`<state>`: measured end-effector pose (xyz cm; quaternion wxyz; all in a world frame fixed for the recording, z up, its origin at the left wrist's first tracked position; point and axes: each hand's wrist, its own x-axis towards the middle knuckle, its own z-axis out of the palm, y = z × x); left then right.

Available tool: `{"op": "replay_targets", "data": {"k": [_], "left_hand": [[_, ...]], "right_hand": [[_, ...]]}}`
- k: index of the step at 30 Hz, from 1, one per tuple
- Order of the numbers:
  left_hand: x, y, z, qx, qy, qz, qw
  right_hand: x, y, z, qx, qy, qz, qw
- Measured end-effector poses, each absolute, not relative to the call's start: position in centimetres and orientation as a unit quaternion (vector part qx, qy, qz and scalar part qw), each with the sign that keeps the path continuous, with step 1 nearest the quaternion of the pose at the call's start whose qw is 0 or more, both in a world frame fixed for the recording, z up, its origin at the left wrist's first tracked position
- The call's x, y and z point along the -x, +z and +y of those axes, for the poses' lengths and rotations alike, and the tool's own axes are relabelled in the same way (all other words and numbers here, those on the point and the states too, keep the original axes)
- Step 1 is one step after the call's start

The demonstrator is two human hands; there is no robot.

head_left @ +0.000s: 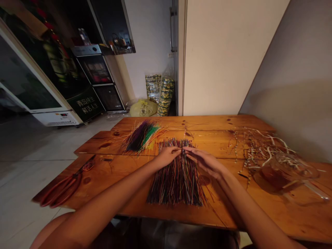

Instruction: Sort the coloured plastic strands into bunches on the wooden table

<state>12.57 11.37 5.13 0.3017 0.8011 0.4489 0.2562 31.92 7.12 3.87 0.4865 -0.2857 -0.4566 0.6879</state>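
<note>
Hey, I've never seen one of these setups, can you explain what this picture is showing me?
There's no machine here: these are a person's own bare hands, seen by a camera worn on the head, looking forward and down. There is just this one view.

On a wooden table lies a bundle of thin, many-coloured strands. The left hand and right hand meet near its far end; exactly what the fingertips pinch is too small to tell.

Beyond it, to the left, is a second bundle, partly purple and green. Red-handled scissors lie at left, with a see-through jug at right.
</note>
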Motion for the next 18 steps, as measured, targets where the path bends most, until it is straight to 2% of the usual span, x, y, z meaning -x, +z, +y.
{"op": "replay_targets", "data": {"k": [7, 14, 18], "left_hand": [[-13.5, 5.6, 11.0, -0.797, 0.234, 0.388, 0.399], [-14.8, 8.0, 11.0, -0.749, 0.341, 0.401, 0.402], [-16.3, 9.2, 10.3, -0.707, 0.408, 0.414, 0.404]], "right_hand": [[-32.3, 4.7, 7.2, 0.291, 0.678, -0.440, 0.512], [-31.4, 6.2, 6.6, 0.278, 0.627, -0.396, 0.610], [-30.5, 6.4, 6.3, 0.326, 0.620, -0.410, 0.584]]}}
